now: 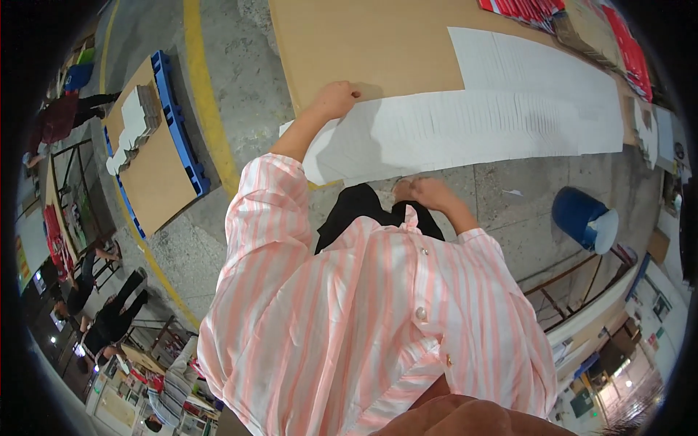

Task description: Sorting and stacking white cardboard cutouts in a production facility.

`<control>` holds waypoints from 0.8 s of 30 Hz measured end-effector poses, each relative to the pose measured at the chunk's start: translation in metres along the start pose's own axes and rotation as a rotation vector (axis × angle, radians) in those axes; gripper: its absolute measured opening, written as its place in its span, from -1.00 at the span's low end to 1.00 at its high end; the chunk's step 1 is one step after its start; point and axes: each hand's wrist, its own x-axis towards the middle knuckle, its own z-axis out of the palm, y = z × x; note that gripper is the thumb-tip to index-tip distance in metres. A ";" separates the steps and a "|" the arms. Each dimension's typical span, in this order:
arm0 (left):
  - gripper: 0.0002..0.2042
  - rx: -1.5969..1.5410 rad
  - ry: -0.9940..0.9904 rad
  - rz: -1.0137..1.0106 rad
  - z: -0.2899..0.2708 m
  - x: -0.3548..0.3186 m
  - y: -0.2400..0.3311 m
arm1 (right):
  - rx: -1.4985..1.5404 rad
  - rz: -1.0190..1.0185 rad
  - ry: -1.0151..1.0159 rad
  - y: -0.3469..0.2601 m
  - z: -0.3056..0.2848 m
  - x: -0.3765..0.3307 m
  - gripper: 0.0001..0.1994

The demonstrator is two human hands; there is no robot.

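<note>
A long row of thin white card sheets (436, 131), overlapping like a fan, lies in front of me on a large brown cardboard (363, 51). My left hand (337, 99) is over the border between the white sheets and the cardboard, its fingers curled in and partly hidden. Close to my knees and the near edge of the row, my right hand (429, 192) is closed as well, knuckles up. What either hand holds, if anything, does not show. A second band of white sheets (523, 65) extends toward the far right.
Red printed pieces (527, 11) and stacked brown card (592, 36) lie at the far right. A blue drum (579, 219) stands to the right. On the left, a blue pallet (178, 123) carries cardboard and white stacks (138, 120). Several people are farther left.
</note>
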 end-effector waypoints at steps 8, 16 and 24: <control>-0.82 -0.015 -0.045 0.178 -0.003 -0.011 -0.027 | 0.090 0.120 -0.041 -0.033 0.003 0.015 -0.67; -0.76 0.034 -0.146 0.036 -0.029 -0.023 -0.046 | 0.153 -0.180 -0.141 -0.054 0.033 0.025 -0.63; -0.73 -0.025 -0.119 0.011 -0.024 -0.030 -0.051 | 0.289 -0.173 -0.295 -0.080 0.020 0.034 -0.60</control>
